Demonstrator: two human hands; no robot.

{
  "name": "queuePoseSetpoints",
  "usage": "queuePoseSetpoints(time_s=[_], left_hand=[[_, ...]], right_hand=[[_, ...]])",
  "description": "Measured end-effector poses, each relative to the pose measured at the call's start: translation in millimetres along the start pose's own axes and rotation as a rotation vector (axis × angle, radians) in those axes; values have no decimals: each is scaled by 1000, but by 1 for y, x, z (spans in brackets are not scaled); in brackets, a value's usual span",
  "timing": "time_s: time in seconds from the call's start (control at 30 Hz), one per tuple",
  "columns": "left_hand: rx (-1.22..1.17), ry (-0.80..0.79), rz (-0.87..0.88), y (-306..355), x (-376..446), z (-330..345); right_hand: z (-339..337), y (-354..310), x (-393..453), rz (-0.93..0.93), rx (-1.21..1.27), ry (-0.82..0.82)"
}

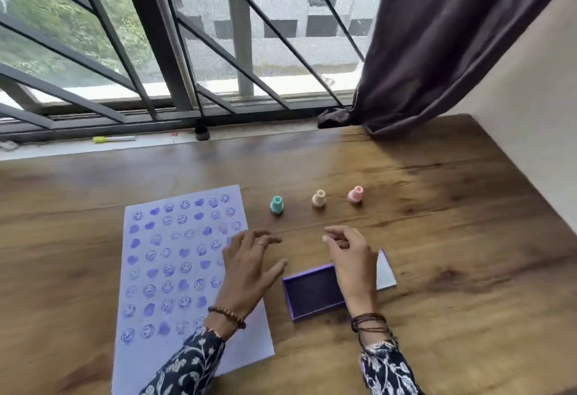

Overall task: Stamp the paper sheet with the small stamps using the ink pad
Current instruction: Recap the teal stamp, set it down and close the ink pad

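Note:
A white paper sheet (175,269) lies on the wooden table, covered with several rows of purple smiley and heart prints. Three small stamps stand upright in a row beyond my hands: teal stamp (276,205), cream stamp (318,198), pink stamp (355,194). The purple ink pad (312,296) lies open with its lid (385,273) to its right. My left hand (249,266) hovers over the sheet's right edge, fingers spread, holding nothing. Over the ink pad, my right hand (351,257) has loosely curled fingers and is empty.
The wooden table (452,238) reaches a window sill with metal bars at the back. A yellow-capped pen (114,139) and a small dark cap (202,133) lie on the sill. A dark curtain (421,51) hangs at the back right, beside a wall.

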State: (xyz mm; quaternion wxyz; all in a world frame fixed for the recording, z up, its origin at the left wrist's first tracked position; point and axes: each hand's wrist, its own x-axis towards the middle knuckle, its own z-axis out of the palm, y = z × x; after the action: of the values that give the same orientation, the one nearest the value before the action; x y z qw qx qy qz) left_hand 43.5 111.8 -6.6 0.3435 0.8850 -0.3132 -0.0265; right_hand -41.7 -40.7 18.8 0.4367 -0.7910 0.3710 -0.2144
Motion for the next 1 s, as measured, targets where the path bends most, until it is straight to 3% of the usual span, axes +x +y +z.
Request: queuePoseSetpoints(time_s=[0.2, 0.3, 0.5, 0.67, 0.83, 1.0], left_hand=[[120, -278, 24, 3, -45, 4], [119, -259, 33, 3, -53, 7], [98, -195, 11, 5, -55, 6], [115, -153, -5, 7, -59, 7], [114, -225, -36, 6, -61, 5], [65, -306, -31, -2, -55, -3]], right_hand=[[-50, 43, -37, 157, -126, 208], [-58, 56, -40, 230, -204, 291], [-59, 52, -34, 319, -156, 231], [-66, 21, -46, 53, 38, 262], [-44, 2, -91, -433, -329, 79], [-16, 18, -123, -507, -549, -138]])
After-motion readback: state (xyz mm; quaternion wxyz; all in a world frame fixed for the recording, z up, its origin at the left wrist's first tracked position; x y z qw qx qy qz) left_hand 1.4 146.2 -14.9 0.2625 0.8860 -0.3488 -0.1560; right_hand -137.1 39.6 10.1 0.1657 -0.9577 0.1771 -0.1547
